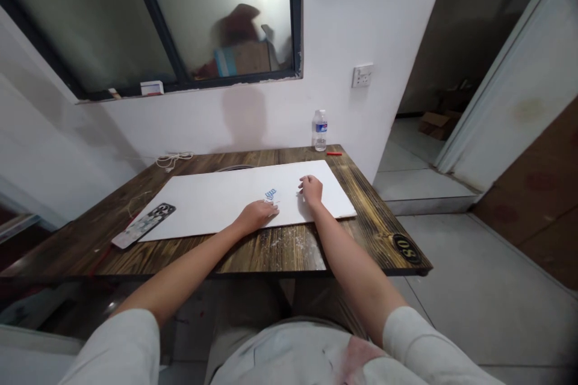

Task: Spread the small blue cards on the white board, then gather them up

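Note:
A white board (217, 198) lies on the dark wooden table. Small blue marks or pieces (270, 194) show near its middle; too small to tell which. My left hand (258, 215) rests low on the board, its fingers stretched out just below the blue shapes. To the right of them, my right hand (311, 189) is at the board with loosely bent fingers a little apart. Nothing can be made out in either hand.
A patterned case or box (144, 225) overlaps the board's left end. White cable (174, 159) lies at the back left. Back right stand a water bottle (320, 131) and a red pen-like stick (334, 154). White crumbs (289, 242) dot the front table edge.

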The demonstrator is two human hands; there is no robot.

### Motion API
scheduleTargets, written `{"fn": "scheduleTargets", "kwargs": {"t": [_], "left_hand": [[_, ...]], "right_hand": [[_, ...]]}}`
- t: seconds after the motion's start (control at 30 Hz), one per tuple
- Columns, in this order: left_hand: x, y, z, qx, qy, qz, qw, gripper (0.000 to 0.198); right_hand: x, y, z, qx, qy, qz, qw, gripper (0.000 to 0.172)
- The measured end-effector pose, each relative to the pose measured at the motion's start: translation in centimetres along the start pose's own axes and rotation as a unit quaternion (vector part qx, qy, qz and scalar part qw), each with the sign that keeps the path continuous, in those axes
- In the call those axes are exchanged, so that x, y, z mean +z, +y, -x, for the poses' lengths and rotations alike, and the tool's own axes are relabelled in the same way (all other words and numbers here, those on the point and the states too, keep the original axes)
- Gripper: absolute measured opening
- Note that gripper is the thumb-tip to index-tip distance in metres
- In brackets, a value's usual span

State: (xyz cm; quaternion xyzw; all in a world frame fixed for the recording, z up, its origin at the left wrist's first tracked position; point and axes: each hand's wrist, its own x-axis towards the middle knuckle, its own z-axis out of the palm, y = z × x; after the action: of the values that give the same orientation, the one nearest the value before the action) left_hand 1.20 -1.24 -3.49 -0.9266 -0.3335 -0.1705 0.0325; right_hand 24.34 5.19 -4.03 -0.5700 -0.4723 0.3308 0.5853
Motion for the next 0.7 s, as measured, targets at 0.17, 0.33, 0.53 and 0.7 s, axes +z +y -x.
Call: {"fn": "scheduleTargets", "kwargs": {"t": [0.17, 0.33, 0.53, 0.7], "left_hand": [[-1.8, 0.0, 3.3, -0.131, -0.042, -0.045, 0.989, 0.038], [-0.9, 0.3, 0.1, -0.278, -0.108, -0.043, 0.954, 0.072], [1.2, 0.9, -5.3, -0.318, -0.14, -0.045, 0.937, 0.081], [0.9, 1.7, -5.5, -0.133, -0.155, -0.011, 0.979, 0.06]], "right_hand": [[0.4, 0.6, -0.2, -0.012, -0.002, 0.002, 1.0, 0.025], [0.4, 0.9, -0.1, -0.024, -0.013, 0.02, 0.999, 0.027], [0.3, 0.6, 0.2, -0.043, -0.025, 0.047, 0.998, 0.031], [0.2, 0.2, 0.5, -0.054, -0.039, 0.067, 0.996, 0.032]]}}
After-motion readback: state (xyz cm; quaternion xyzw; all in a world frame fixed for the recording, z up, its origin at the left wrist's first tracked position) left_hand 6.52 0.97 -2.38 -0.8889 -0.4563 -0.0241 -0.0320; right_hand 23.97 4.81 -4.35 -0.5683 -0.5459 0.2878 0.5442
